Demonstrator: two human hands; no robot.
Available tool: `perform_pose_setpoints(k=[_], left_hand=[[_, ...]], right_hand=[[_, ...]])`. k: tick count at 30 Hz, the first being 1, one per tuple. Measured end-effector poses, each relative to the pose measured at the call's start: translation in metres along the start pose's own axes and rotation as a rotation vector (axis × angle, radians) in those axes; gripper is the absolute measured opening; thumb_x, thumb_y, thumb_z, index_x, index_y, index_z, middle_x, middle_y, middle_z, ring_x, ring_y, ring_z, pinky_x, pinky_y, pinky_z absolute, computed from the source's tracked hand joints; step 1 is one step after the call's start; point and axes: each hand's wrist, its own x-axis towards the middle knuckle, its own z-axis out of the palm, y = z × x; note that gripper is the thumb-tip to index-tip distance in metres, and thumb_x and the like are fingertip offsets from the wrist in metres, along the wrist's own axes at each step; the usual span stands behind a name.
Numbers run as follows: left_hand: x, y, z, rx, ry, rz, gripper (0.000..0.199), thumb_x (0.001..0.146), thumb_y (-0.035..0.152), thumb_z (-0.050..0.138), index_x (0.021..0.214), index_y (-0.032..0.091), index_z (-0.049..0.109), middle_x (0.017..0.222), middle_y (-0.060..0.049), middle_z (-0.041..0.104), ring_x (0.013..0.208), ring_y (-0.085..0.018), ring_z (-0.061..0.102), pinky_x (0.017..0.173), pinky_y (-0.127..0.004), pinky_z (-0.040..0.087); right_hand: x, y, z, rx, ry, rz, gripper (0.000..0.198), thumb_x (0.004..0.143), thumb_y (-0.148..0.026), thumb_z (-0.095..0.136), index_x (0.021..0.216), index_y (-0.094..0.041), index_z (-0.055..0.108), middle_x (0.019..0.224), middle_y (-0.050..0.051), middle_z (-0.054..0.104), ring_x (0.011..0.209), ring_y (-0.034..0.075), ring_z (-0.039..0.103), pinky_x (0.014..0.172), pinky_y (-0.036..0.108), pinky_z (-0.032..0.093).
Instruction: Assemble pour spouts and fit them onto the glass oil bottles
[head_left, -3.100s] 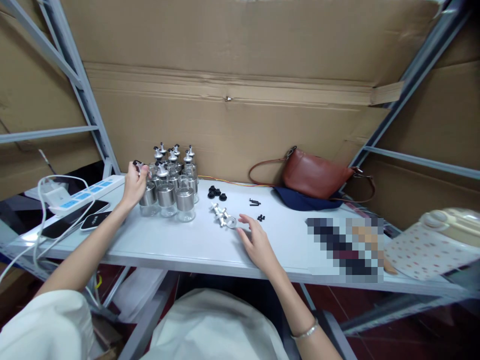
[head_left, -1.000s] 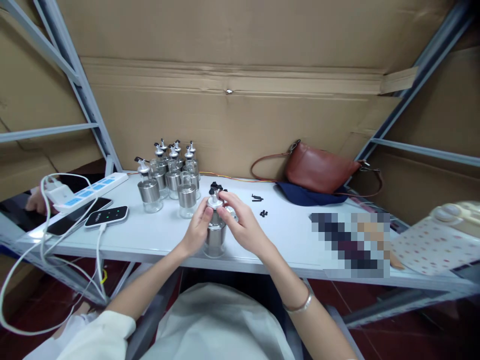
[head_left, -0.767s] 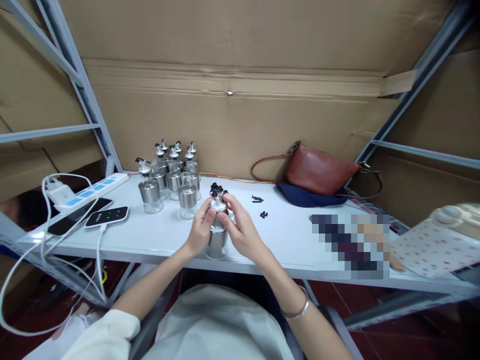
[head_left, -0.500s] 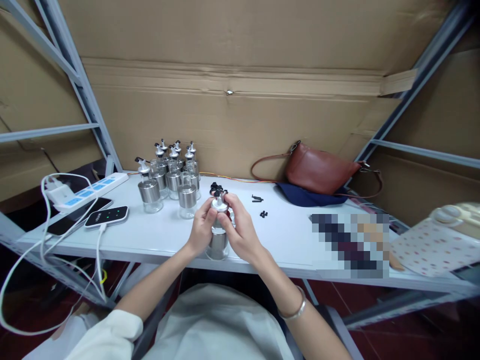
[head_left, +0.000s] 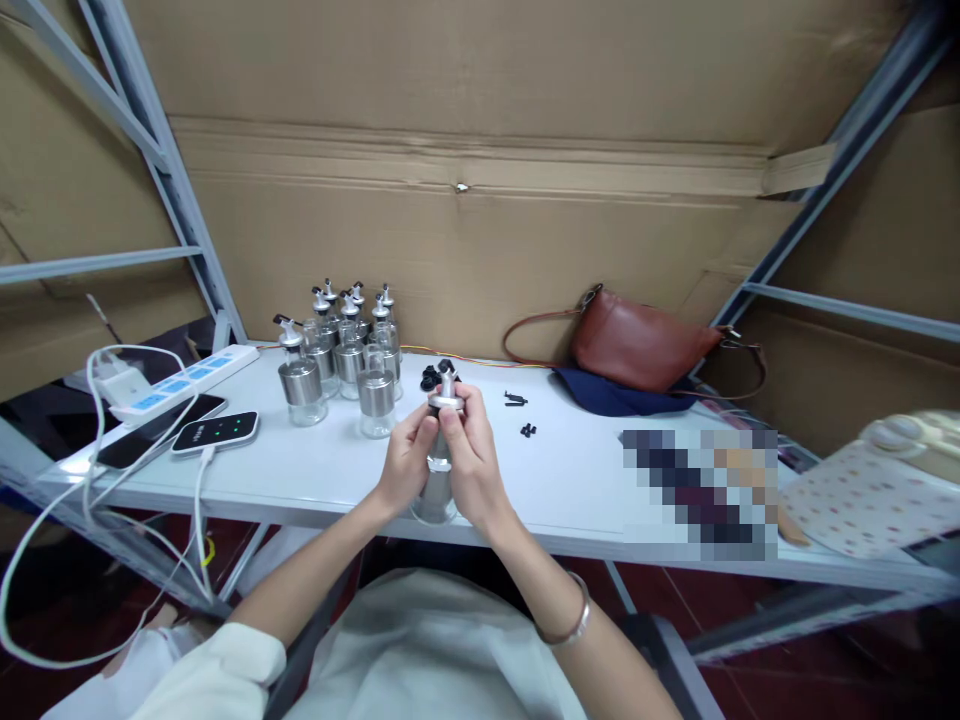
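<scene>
I have the bottle point(head_left: 434, 500) near the front edge of the table point(head_left: 570, 470), my left hand point(head_left: 406, 460) and right hand point(head_left: 474, 450) both closed about its neck, fingers pinching there and thumbs side by side just under the cap point(head_left: 447, 402). If I press unevenly, I think the cap could sit crooked; if my grip slips, the glass could skid or topple off that close edge. It's clear, with a steel band round the body; the cap is silver, its spout point(head_left: 448, 380) seemingly black-tipped against dark pieces point(head_left: 429, 379) behind.
</scene>
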Motion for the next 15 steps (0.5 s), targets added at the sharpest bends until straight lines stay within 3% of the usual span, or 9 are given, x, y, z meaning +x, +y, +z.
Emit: perform_pose_setpoints(k=[4, 7, 10, 15], left_hand=[[-0.005, 0.001, -0.001, -0.069, -0.113, 0.044, 0.050, 0.086, 0.057, 0.045, 0.109, 0.016, 0.061, 0.078, -0.005, 0.063, 0.072, -0.016, 0.058, 0.070, -0.026, 0.047], [-0.009, 0.008, -0.007, -0.086, -0.132, 0.052, 0.043, 0.086, 0.053, 0.050, 0.109, 0.017, 0.059, 0.074, -0.002, 0.060, 0.070, -0.014, 0.057, 0.069, -0.025, 0.046], [-0.005, 0.026, -0.021, -0.072, -0.004, 0.094, 0.044, 0.085, 0.054, 0.051, 0.105, 0.016, 0.057, 0.070, -0.002, 0.059, 0.067, -0.013, 0.057, 0.066, -0.025, 0.047], [0.022, 0.050, -0.068, 0.119, 0.254, 0.205, 0.044, 0.084, 0.059, 0.048, 0.100, 0.018, 0.054, 0.071, -0.001, 0.058, 0.070, -0.014, 0.058, 0.069, -0.027, 0.047]], right_hand=[[0.005, -0.006, 0.002, 0.332, 0.141, 0.236, 0.030, 0.086, -0.052, 0.044, 0.095, -0.023, 0.051, 0.081, 0.000, 0.059, 0.066, 0.013, 0.055, 0.054, 0.024, 0.040], [0.007, -0.006, -0.005, 0.430, 0.227, 0.196, 0.027, 0.083, -0.048, 0.048, 0.094, -0.023, 0.053, 0.080, 0.000, 0.059, 0.075, 0.014, 0.057, 0.061, 0.025, 0.043], [0.004, 0.003, -0.021, 0.406, 0.289, 0.140, 0.024, 0.082, -0.045, 0.051, 0.090, -0.023, 0.055, 0.079, -0.001, 0.058, 0.079, 0.015, 0.057, 0.073, 0.029, 0.044], [-0.009, 0.034, -0.058, 0.234, 0.346, 0.214, 0.034, 0.081, -0.054, 0.048, 0.076, -0.021, 0.055, 0.071, 0.000, 0.054, 0.072, 0.016, 0.053, 0.071, 0.030, 0.043]])
